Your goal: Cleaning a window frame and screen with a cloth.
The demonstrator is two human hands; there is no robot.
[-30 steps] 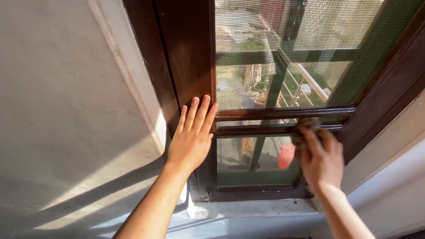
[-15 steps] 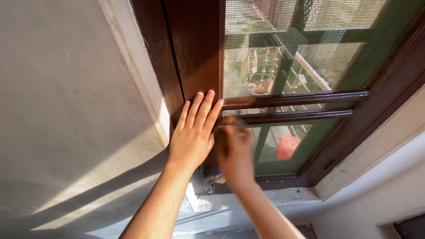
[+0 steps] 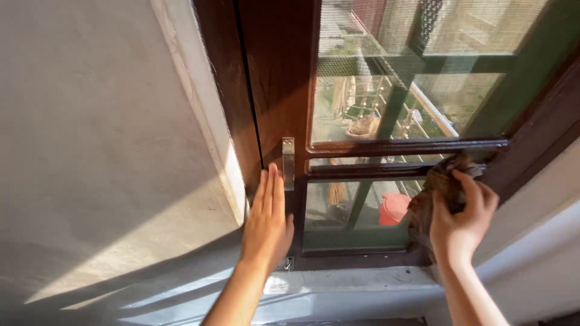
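Note:
A dark brown wooden window frame (image 3: 284, 78) with a mesh screen (image 3: 417, 66) fills the upper view. My left hand (image 3: 267, 220) lies flat with fingers together on the frame's left upright, just below a small metal hinge (image 3: 288, 162). My right hand (image 3: 460, 220) clutches a dark, dirty cloth (image 3: 440, 184) and presses it against the right end of the lower horizontal bar (image 3: 374, 170), close to the right upright.
A pale plastered wall (image 3: 103, 151) runs along the left. A white sill (image 3: 356, 281) lies below the frame, with another pale wall strip (image 3: 538, 241) at the right. Through the screen I see railings and a red bucket (image 3: 394, 208) outside.
My right hand swept the cloth along the lower bar from the left end to the right end. My left hand slid down the upright, uncovering the hinge. The view shifted slightly.

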